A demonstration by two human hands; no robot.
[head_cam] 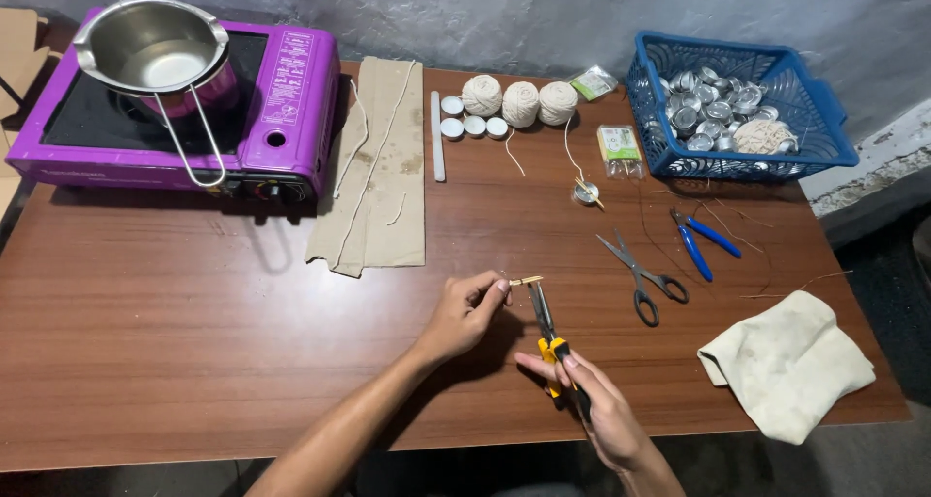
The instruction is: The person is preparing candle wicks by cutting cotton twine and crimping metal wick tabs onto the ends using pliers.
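My left hand (pixel 467 311) pinches a short, thin wooden stick (pixel 527 281) by one end, just above the brown table (pixel 175 332). In my right hand (pixel 593 408) is a pair of yellow-and-black pliers (pixel 549 337), gripped by the handles. Its narrow jaws point up toward the stick's free end and reach it. Both hands are near the table's front edge, at the middle.
Grey scissors (pixel 643 272) and blue-handled pliers (pixel 700 242) lie right of my hands, a cream cloth (pixel 787 359) at front right. At the back are a purple stove (pixel 184 109) with a steel pot (pixel 155 49), cardboard (pixel 380 158), three twine balls (pixel 520 101) and a blue basket (pixel 734 109) of metal cups.
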